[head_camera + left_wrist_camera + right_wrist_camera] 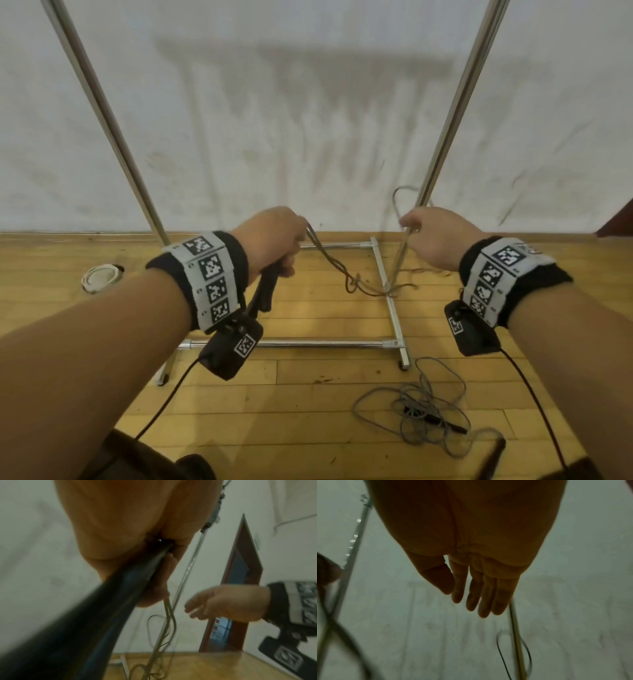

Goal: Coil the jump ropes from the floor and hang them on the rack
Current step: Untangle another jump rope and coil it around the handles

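Note:
My left hand [274, 236] grips the black handles [265, 291] of a brown jump rope [329, 260]. Its strands run down to a tangle on the floor by the rack base [390, 301]. The left wrist view shows the handles [102, 601] close up, with the rope strands [167, 615] hanging below the fist. My right hand [438, 236] hovers by the rack's right upright [459, 102], fingers [471, 595] straight and holding nothing. A loop of the rope [402, 195] rises just past its fingertips. A grey jump rope [421, 407] with black handles lies loose on the floor.
The rack's left upright [102, 113] and base bars [308, 343] stand against a white wall. A white round thing [101, 275] sits in the wooden floor at left. A dark red door frame [240, 574] lies to the right.

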Available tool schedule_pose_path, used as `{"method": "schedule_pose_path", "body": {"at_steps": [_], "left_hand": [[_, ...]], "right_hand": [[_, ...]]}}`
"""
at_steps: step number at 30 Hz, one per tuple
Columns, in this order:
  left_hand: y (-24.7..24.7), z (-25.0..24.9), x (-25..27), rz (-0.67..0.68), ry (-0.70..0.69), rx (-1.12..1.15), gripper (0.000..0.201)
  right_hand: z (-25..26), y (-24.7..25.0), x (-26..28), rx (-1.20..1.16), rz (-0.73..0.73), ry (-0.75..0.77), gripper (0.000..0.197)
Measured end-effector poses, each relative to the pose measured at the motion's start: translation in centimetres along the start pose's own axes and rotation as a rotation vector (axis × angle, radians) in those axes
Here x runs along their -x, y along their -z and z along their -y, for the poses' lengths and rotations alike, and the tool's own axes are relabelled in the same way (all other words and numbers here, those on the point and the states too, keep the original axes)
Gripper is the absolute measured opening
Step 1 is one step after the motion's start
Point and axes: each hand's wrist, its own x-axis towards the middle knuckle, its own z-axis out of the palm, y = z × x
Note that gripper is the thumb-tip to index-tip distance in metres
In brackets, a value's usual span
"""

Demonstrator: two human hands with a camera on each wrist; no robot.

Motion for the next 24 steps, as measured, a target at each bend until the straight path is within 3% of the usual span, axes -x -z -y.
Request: {"method": "schedule_pose_path", "body": {"at_steps": [2, 4, 6, 10, 13, 16, 24], "left_hand": [[-1.4, 0.3, 0.6, 0.139, 0.013, -0.079, 0.026], [-2.2, 0.5, 1.0, 0.235, 0.010, -0.097, 0.016], [-2.6, 0.2, 1.4, 0.294, -0.022, -0.126, 0.019], [-2.2, -0.7, 1.9, 0.342, -0.063, -0.126, 0.035], [-1.9, -1.1, 1.6, 0.240, -0.114, -0.040, 0.028], [-1.6, -1.6, 1.2, 0.063, -0.197, 0.087, 0.013], [-2.2, -2.1, 1.2, -0.183, -0.323, 0.518, 0.018]], "right_hand": [[1.9, -0.5, 0.8, -0.083, 0.056, 0.076, 0.042], [4.2, -0.9, 1.8, -0.255, 0.223, 0.127, 0.050], [6.0, -1.6, 3.0, -0.403, 0.391, 0.188, 0.063], [7.5, -3.0, 3.8, -0.618, 0.426, 0.227, 0.066], [7.6, -3.6, 3.8, -0.785, 0.458, 0.233, 0.042], [7.7, -4.2, 3.8, -0.727, 0.406, 0.148, 0.019], [9.1, -5.5, 3.8, -1.021, 0.384, -0.023, 0.034]]}}
